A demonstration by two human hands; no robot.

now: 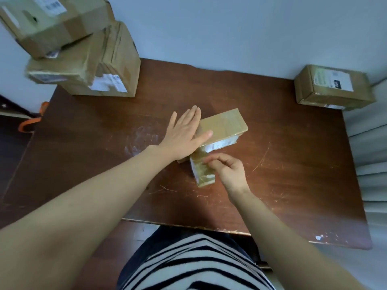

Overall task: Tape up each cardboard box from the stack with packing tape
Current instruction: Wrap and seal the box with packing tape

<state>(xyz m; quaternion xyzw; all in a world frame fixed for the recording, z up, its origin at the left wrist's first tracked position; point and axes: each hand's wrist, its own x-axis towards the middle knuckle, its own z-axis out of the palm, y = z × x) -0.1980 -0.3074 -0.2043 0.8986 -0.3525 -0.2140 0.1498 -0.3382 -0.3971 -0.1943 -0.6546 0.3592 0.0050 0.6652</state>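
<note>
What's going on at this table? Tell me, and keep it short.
A person is taping a small cardboard box in the middle of the wooden table. The left hand lies flat on the box's top, holding it down, while the right hand pinches the glossy tape at its near end. A stack of boxes sits at the back left corner, and a single box at the back right.

Scratched wooden table (293, 164), cardboard box (224, 124)

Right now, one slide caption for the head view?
Left hand flat on a cardboard box, right hand pinching tape at its near end; stacked boxes far left.
</note>
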